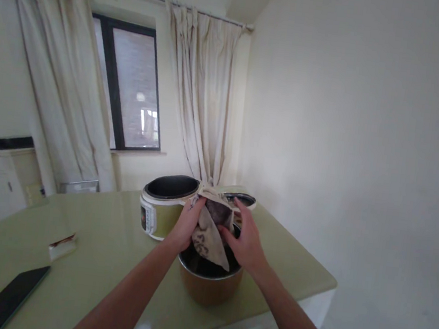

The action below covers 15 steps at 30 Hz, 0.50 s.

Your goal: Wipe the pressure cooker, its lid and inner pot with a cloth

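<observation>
A round metal inner pot (208, 286) stands on the pale green table (113, 247) near its right front. Over the pot's mouth both hands hold a beige patterned cloth (211, 233). My left hand (187, 224) grips the cloth's left edge with closed fingers. My right hand (245, 240) pinches its right side, thumb against the fabric. Part of the cloth hangs down inside the pot. Just behind, a green and white rice cooker body (162, 205) sits open with a dark cavity.
The cooker's lid (241, 198) lies behind the cloth near the table's far right corner. A small pack (62, 245) and a dark flat tablet (9, 299) lie on the left of the table. White cabinets stand at far left; curtains and a window behind.
</observation>
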Tool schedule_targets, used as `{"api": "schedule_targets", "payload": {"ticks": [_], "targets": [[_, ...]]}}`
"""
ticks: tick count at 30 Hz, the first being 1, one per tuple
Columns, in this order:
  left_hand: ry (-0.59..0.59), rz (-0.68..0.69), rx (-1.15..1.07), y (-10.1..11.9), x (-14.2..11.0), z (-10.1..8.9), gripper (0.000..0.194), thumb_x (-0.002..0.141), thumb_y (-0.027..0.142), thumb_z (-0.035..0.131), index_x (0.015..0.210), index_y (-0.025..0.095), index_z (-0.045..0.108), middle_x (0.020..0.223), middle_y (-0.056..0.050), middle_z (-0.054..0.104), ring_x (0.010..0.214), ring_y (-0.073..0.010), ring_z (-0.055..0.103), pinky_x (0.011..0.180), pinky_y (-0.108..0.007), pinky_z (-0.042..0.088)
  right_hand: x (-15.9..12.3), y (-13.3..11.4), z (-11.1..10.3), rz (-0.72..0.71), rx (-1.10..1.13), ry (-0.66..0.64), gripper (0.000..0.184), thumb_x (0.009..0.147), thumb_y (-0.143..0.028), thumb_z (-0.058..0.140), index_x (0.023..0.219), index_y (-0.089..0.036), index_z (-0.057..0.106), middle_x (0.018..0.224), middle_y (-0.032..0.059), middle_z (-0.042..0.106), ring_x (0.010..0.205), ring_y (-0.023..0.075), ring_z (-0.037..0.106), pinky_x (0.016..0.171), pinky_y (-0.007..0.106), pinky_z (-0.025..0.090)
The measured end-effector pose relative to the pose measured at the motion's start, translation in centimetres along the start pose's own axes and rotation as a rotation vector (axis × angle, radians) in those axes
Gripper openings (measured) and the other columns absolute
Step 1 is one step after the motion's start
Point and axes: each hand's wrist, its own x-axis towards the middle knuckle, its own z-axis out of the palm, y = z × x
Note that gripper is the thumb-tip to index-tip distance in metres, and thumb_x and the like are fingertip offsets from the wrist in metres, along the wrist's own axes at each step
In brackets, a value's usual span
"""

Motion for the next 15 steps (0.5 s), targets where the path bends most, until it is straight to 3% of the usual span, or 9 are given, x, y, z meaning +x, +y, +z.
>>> {"api": "schedule_targets", "payload": {"ticks": [2, 3, 8, 10, 12, 15], "targets": [[-0.024, -0.051, 0.091, -0.4, 0.3, -0.9, 0.049, 0.089, 0.060, 0.069, 0.116, 0.020, 0.074, 0.111, -0.010, 0.079, 0.118, -0.0289, 0.069, 0.106, -0.041, 0.051, 1.8, 1.2, -0.2, 0.082, 0.059, -0.219, 0.036, 0.096, -0.038, 0.059, 0.127, -0.023, 0.069, 0.103, 0.0083, 0.076, 0.092, 0.0269, 0.069, 0.087, 0.041, 0.054], [-0.039, -0.032, 0.184, -0.3, 0.7, -1.8, 0.048, 0.088, 0.060, 0.070, 0.112, 0.020, 0.075, 0.108, -0.010, 0.079, 0.117, -0.0299, 0.069, 0.106, -0.042, 0.051, 2.3, 2.0, -0.4, 0.113, 0.065, -0.254, 0.030, 0.097, -0.036, 0.054, 0.115, -0.023, 0.074, 0.093, 0.0067, 0.077, 0.087, 0.0261, 0.069, 0.085, 0.040, 0.054], [-0.112, 0.130, 0.636, 2.2, 2.3, -6.5, 0.039, 0.077, 0.059, 0.080, 0.085, 0.021, 0.080, 0.089, -0.006, 0.079, 0.097, -0.0298, 0.070, 0.095, -0.040, 0.054, 4.1, 5.3, -2.4, 0.252, -0.004, 0.052, 0.032, 0.093, -0.038, 0.047, 0.099, -0.022, 0.073, 0.091, 0.0085, 0.076, 0.086, 0.0264, 0.067, 0.083, 0.040, 0.052], [-0.084, 0.081, 0.568, 3.2, 2.3, -7.4, 0.042, 0.076, 0.061, 0.081, 0.087, 0.020, 0.079, 0.086, -0.005, 0.078, 0.094, -0.0273, 0.071, 0.091, -0.036, 0.056, 5.4, 5.5, -2.9, 0.318, 0.040, 0.075, 0.030, 0.091, -0.041, 0.048, 0.092, -0.022, 0.071, 0.086, 0.0078, 0.073, 0.083, 0.0256, 0.065, 0.078, 0.039, 0.053], [-0.059, -0.040, 0.364, 3.9, 1.8, -7.8, 0.047, 0.076, 0.063, 0.083, 0.093, 0.019, 0.078, 0.091, -0.006, 0.079, 0.094, -0.0248, 0.073, 0.087, -0.033, 0.059, 7.1, 5.1, -3.2, 0.453, 0.193, 0.088, 0.030, 0.088, -0.043, 0.049, 0.087, -0.022, 0.070, 0.084, 0.0084, 0.072, 0.080, 0.0256, 0.065, 0.071, 0.037, 0.054], [-0.084, -0.202, 0.106, 4.5, 0.9, -8.1, 0.047, 0.073, 0.056, 0.089, 0.099, 0.019, 0.075, 0.097, -0.007, 0.080, 0.094, -0.0230, 0.076, 0.081, -0.031, 0.063, 9.6, 4.3, -3.6, 0.586, 0.342, 0.143, 0.037, 0.085, -0.038, 0.049, 0.109, -0.023, 0.072, 0.094, 0.0103, 0.075, 0.083, 0.0264, 0.067, 0.070, 0.038, 0.056]]}}
